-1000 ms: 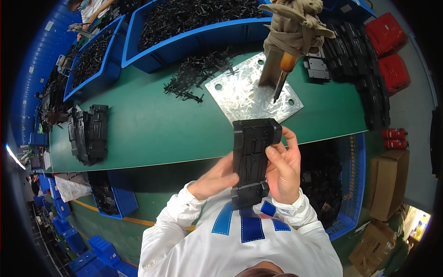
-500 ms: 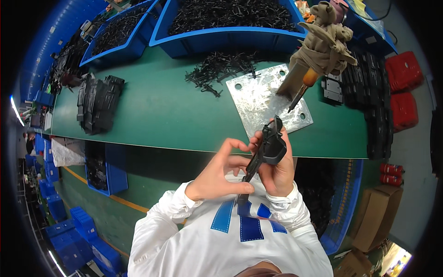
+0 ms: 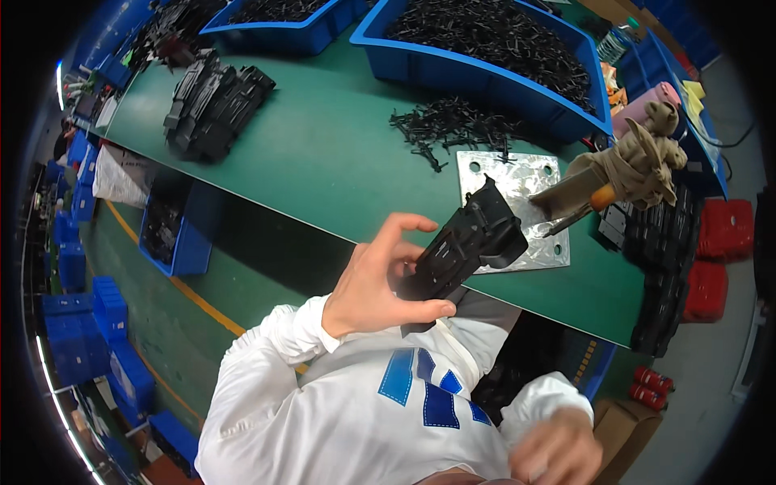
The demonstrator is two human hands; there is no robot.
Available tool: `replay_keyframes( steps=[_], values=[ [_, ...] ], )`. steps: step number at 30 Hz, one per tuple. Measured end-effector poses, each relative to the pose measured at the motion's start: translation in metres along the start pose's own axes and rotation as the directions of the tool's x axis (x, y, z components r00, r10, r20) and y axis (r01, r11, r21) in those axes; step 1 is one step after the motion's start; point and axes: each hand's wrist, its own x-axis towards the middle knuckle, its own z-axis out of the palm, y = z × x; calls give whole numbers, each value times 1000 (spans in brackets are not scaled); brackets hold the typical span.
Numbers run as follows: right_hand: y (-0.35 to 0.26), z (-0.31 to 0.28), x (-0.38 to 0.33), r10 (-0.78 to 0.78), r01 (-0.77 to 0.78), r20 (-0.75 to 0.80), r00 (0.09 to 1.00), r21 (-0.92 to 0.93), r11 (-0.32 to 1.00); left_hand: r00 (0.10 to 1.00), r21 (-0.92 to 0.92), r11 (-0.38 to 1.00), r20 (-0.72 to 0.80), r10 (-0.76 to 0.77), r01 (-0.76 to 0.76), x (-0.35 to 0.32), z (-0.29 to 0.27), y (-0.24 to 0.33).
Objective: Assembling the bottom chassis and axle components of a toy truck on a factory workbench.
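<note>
My left hand [image 3: 368, 287] is closed around a black moulded plastic housing [image 3: 465, 250], thumb along its near side and fingers on its far side. The housing slants up to the right, its upper end over a shiny metal plate [image 3: 473, 179] with holes near its corners. My right hand [image 3: 558, 449] is at the lower right, away from the housing; its fingers look curled but are smeared by motion. A cloth-wrapped stand [image 3: 638, 166] rises by the plate, with an amber-handled tool [image 3: 602, 196] at it. Small black plastic pieces [image 3: 457, 125] lie in a heap beyond the plate.
Blue bins [image 3: 485, 85] of small black pieces line the far side of the green table [image 3: 323, 137]. Stacked black housings stand at the left [image 3: 214, 109] and right [image 3: 667, 234]. Red containers [image 3: 723, 230] are beyond the right edge. A blue crate [image 3: 194, 230] sits below the table.
My right hand has let go of the housing and moved down to the right. My left hand keeps hold, and the housing has turned to show its broad face. The view has shifted.
</note>
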Motion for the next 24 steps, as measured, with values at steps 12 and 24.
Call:
replay_keyframes(
  steps=[12, 24],
  values=[
    [-30, 33, 32, 447, -459, 694, 564, -186, 869, 998, -252, 965, 31, -60, 66, -3, -2, -7],
    [-22, 31, 42, 361, -293, 353, 863, -231, 928, 837, 612, 774, -328, 437, -165, 8, -8, 11]
  ],
)
